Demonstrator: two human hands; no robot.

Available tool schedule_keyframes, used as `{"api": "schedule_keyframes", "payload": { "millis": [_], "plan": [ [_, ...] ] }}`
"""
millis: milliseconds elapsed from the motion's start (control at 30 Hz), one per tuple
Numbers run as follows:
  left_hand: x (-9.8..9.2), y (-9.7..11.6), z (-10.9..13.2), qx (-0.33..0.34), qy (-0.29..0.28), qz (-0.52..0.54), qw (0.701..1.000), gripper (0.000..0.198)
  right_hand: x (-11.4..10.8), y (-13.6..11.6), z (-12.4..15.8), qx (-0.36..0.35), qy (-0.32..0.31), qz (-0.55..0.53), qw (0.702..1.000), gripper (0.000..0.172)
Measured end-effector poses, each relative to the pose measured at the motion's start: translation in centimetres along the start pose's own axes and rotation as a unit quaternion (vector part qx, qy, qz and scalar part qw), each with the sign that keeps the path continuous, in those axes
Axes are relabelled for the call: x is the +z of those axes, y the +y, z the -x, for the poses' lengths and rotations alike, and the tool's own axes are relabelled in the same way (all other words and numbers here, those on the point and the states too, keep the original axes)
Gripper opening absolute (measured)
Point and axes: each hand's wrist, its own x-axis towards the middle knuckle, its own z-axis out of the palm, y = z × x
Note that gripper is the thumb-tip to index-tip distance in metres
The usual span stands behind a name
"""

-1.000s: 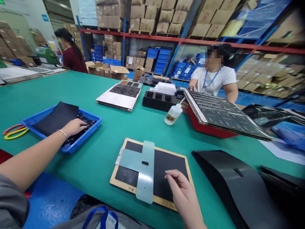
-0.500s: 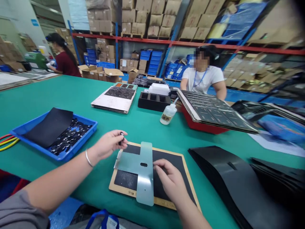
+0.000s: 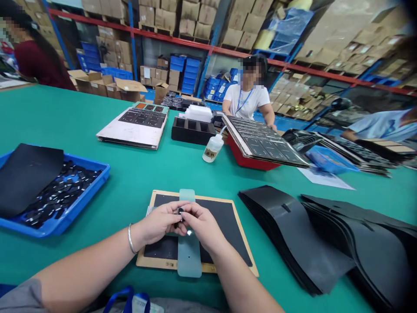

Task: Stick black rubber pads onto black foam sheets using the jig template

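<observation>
My left hand (image 3: 160, 222) and my right hand (image 3: 202, 224) meet over a wood-framed black board (image 3: 224, 221). Between their fingertips is a small black piece (image 3: 180, 212), pinched by both; its shape is partly hidden. Beneath the hands a translucent pale green template (image 3: 189, 261) lies across the board, its middle covered by them. To the left, a blue tray (image 3: 106, 173) holds many small black pieces (image 3: 76, 182) and a black sheet (image 3: 32, 174).
A white squeeze bottle (image 3: 212, 150) and a black divided box (image 3: 193, 130) stand beyond the board. Stacked black sheets (image 3: 293, 230) lie to the right. Panels rest on a red bin (image 3: 250, 161). A person in white (image 3: 249, 100) sits across the table.
My right hand has left the template's right side and joined my left hand at the small black piece. The view has turned right, showing another person's sleeve at the far right.
</observation>
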Motion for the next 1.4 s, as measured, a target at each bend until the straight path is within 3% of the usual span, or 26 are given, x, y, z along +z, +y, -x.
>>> {"api": "schedule_keyframes", "payload": {
  "millis": [133,333,500,667,833,967,1100,1167,1233,1333,1400],
  "plan": [
    [0.1,-0.3,-0.2,-0.010,-0.002,0.100,0.995,0.047,0.6,-0.4,-0.7,0.038,-0.015,-0.025,0.999,0.017],
    [0.2,-0.7,-0.4,-0.054,0.008,0.252,0.966,0.016,-0.3,-0.1,-1.4,0.039,0.091,0.091,0.991,0.018],
    [0.0,-0.6,-0.4,-0.073,0.068,0.246,0.964,0.026,-1.0,-0.1,-1.0,0.004,0.122,0.224,0.967,0.015],
    [-0.1,-0.5,-0.4,-0.099,0.094,0.243,0.960,0.008,-1.2,-0.9,-0.1,-0.035,0.116,0.171,0.978,0.017],
    [-0.2,-0.2,-0.3,-0.103,0.101,0.233,0.962,0.025,-1.7,-1.1,0.7,-0.060,0.092,0.222,0.969,0.012],
    [0.1,-0.2,0.1,-0.112,0.078,0.172,0.976,0.011,-2.0,-1.0,1.2,-0.179,0.102,0.329,0.921,0.007],
    [0.5,-0.7,0.4,-0.113,0.042,0.096,0.988,0.027,-2.1,-0.8,1.6,-0.313,0.091,0.462,0.825,0.014],
    [0.6,-0.9,0.5,-0.086,0.039,0.043,0.995,0.028,-2.2,-0.7,1.7,-0.332,0.066,0.491,0.802,0.016],
    [0.7,-1.0,0.6,-0.057,0.037,-0.011,0.998,0.027,-2.3,-0.7,1.9,-0.310,0.044,0.479,0.820,0.017],
    [0.8,-0.9,0.6,-0.006,0.054,-0.116,0.992,0.029,-2.2,-0.6,2.2,-0.219,0.066,0.383,0.895,0.016],
    [0.8,-0.8,0.7,0.033,0.071,-0.225,0.971,0.028,-2.1,-0.4,2.2,-0.149,0.089,0.314,0.933,0.013]
  ]
}}
